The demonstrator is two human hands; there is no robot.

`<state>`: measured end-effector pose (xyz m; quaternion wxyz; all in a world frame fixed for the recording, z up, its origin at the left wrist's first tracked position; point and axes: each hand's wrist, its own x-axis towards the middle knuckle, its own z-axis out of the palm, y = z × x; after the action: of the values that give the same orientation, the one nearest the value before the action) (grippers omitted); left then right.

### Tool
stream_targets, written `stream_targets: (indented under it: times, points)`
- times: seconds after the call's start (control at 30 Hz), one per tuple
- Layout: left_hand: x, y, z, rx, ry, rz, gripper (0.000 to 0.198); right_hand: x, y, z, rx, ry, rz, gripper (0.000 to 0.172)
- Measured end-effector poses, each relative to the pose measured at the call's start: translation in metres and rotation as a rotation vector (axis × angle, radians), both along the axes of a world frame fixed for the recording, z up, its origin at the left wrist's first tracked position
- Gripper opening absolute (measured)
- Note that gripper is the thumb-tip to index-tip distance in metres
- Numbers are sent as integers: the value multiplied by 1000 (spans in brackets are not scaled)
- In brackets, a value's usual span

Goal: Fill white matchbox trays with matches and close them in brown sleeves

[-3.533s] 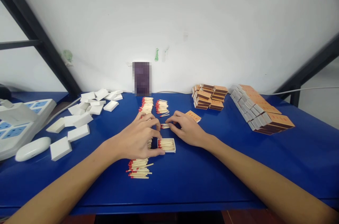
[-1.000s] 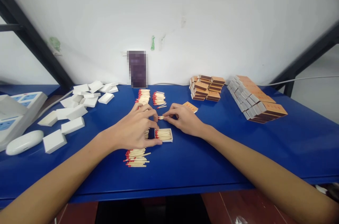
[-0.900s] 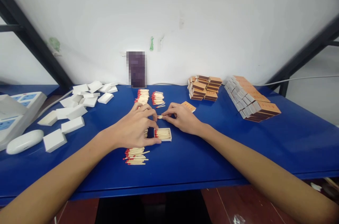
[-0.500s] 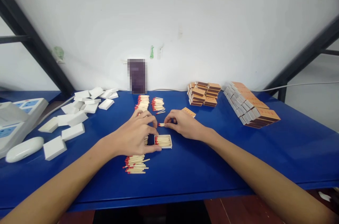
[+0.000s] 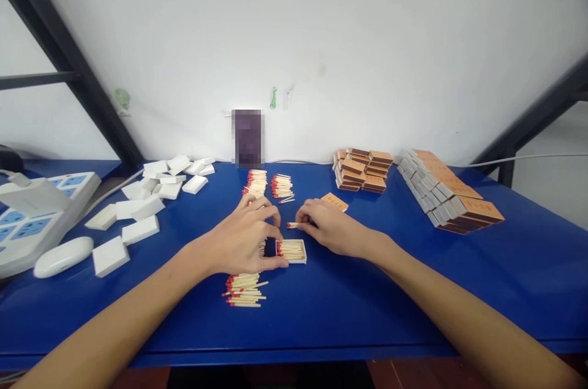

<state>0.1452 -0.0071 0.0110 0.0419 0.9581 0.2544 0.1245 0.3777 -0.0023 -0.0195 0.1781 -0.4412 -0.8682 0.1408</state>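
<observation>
A white matchbox tray (image 5: 305, 252) filled with red-tipped matches lies on the blue table. My left hand (image 5: 248, 234) reaches over from the left, its thumb at the tray's near edge and its index finger at the far edge, gripping it. Just beyond the tray my right hand (image 5: 328, 225) pinches a few matches (image 5: 292, 226), red heads pointing left. Loose matches (image 5: 245, 290) lie in a pile nearer me, partly covered by my left hand. Two more piles, a left one (image 5: 255, 182) and a right one (image 5: 282, 187), lie farther back.
Several white trays (image 5: 140, 230) are scattered at left, beside a white oval device (image 5: 63, 257) and a power strip (image 5: 59, 220). Orange matchboxes (image 5: 362, 169) are stacked at the back, with a larger block of matchboxes (image 5: 452, 190) to the right. A single orange cover (image 5: 335, 201) lies behind my right hand.
The whole view has shifted, so everything appears a little farther right and lower. My left hand keeps its grip on the tray, and my right hand still pinches the matches beyond it.
</observation>
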Motion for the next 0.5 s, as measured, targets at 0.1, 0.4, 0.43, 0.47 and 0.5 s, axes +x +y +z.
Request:
stream_targets:
  times: [0.1, 0.4, 0.43, 0.47, 0.5]
  points:
    - [0, 0, -1, 10, -7, 2, 38, -2, -5, 2, 50, -109, 22, 17]
    - [3, -3, 0, 58, -1, 30, 35, 0, -6, -1, 181, -235, 98, 17]
    - [3, -3, 0, 63, 0, 36, 35, 2, -5, -2, 168, -216, 99, 17]
    - [3, -3, -1, 66, 1, 41, 35, 3, -4, -2, 155, -200, 100, 17]
    - [3, -3, -1, 69, 0, 45, 35, 4, -4, -1, 142, -185, 100, 18]
